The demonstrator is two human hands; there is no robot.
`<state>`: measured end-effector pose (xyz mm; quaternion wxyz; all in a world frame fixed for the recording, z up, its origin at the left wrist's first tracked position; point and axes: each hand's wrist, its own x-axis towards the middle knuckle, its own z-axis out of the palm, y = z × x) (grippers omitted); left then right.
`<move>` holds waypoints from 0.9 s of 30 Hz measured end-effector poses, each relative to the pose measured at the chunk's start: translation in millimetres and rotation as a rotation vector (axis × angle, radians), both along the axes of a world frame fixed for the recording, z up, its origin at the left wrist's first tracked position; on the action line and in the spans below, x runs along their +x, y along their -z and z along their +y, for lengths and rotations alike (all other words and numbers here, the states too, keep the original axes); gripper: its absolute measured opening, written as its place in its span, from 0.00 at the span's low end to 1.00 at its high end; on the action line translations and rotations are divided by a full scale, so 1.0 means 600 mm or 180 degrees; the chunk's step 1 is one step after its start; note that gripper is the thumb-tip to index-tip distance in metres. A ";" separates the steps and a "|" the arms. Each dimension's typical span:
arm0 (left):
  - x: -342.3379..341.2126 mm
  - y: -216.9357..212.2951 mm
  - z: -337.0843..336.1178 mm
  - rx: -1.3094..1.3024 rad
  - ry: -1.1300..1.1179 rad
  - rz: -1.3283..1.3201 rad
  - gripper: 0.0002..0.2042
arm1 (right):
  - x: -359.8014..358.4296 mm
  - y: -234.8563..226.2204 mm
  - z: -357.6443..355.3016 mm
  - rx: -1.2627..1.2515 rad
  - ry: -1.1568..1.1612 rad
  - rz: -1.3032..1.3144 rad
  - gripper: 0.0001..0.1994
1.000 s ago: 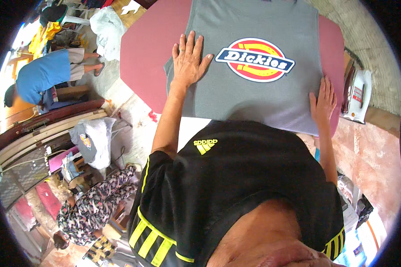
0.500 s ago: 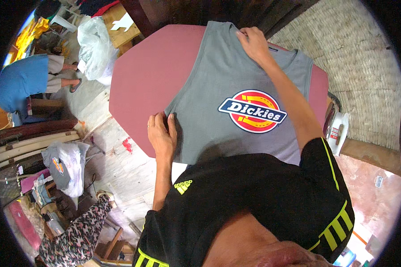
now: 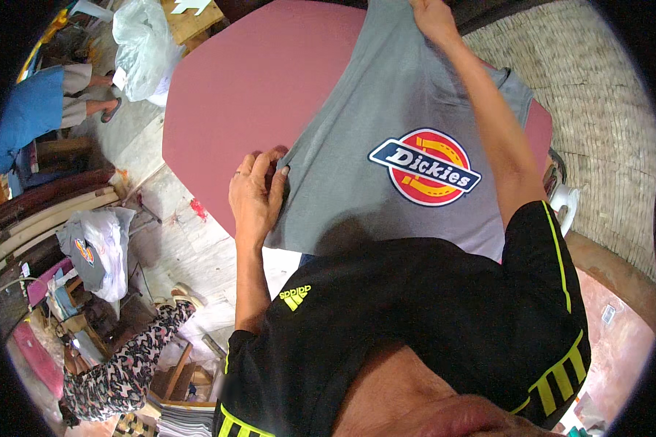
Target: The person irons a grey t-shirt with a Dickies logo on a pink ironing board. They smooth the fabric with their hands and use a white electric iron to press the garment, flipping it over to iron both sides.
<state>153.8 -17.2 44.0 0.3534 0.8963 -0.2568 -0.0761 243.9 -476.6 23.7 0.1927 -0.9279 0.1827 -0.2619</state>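
A grey sleeveless shirt (image 3: 328, 167) with a round red and yellow print (image 3: 434, 191) lies over a dark pink padded board (image 3: 248, 87) in front of me. At the far end, my right hand (image 3: 435, 20) grips the shirt's shoulder strap, and the cloth there is drawn up in slanting folds. On the near left, my left hand (image 3: 257, 191) pinches the armhole edge between thumb and fingers. The fingertips of my right hand are partly cut off by the top of the view.
A white iron-like object (image 3: 564, 207) stands right of the board. Clear plastic bags (image 3: 142, 54) lie at the far left. A person in blue (image 3: 36, 109) and another in patterned trousers (image 3: 135, 364) are on the left, near a bagged grey shirt (image 3: 87, 251).
My right hand has moved away from me, pulling the strap and stretching the shirt. My left hand has shifted slightly and now pinches the edge, where it lay on it. The view has shifted.
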 end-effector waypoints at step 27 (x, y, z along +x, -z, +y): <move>0.016 0.044 -0.023 -0.0628 -0.0098 0.0124 0.09 | -0.516 -0.027 -0.087 0.0129 0.1929 0.0683 0.21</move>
